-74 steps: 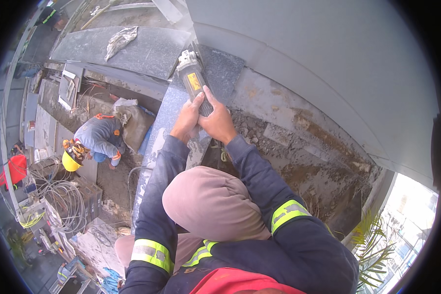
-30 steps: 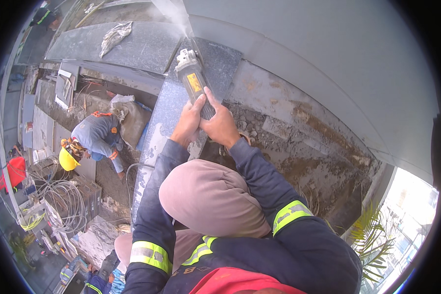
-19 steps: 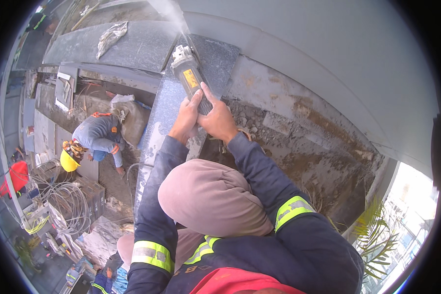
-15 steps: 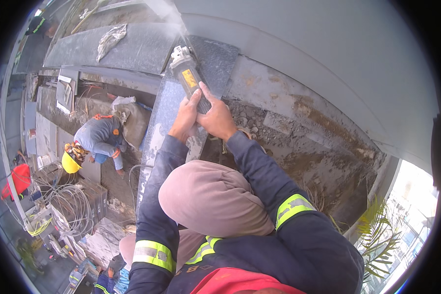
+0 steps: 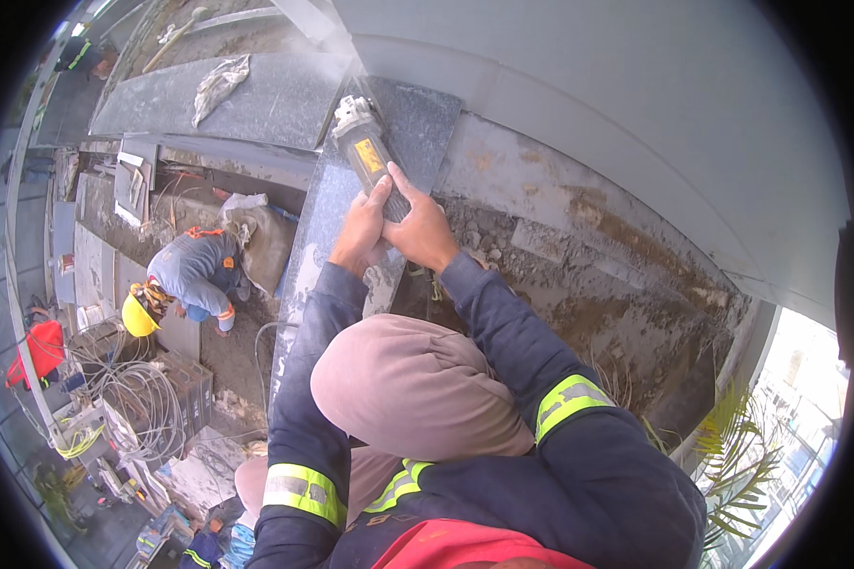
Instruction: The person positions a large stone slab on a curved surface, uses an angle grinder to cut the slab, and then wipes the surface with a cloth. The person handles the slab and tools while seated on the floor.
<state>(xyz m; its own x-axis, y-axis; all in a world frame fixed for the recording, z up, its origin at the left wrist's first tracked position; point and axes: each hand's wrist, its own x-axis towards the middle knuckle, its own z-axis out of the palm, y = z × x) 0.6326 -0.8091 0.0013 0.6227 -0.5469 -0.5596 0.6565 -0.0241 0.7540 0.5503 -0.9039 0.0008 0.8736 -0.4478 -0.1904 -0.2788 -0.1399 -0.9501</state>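
Observation:
Both my hands are wrapped round the body of an angle grinder [image 5: 370, 163], which has a dark casing, a yellow label and a pale, dusty head. My left hand [image 5: 361, 228] grips it from the left, with the thumb along the casing. My right hand [image 5: 421, 226] closes round it from the right, fingers meeting the left hand underneath. The grinder's head rests at a grey stone slab [image 5: 417, 119], beside the joint with another slab. Dust drifts up past the head, and the disc itself is hard to make out.
A pale wall [image 5: 588, 104] rises along the right. Rubble and dirt [image 5: 579, 275] lie below it. A cloth [image 5: 220, 87] lies on the far slab [image 5: 275, 104]. At left, a person in a yellow helmet [image 5: 139, 317] bends down near coiled cables [image 5: 142, 403].
The grinder and my hands have barely shifted, with the view tilting slightly. The dust plume looks thinner. The bent person at left has moved an arm a little.

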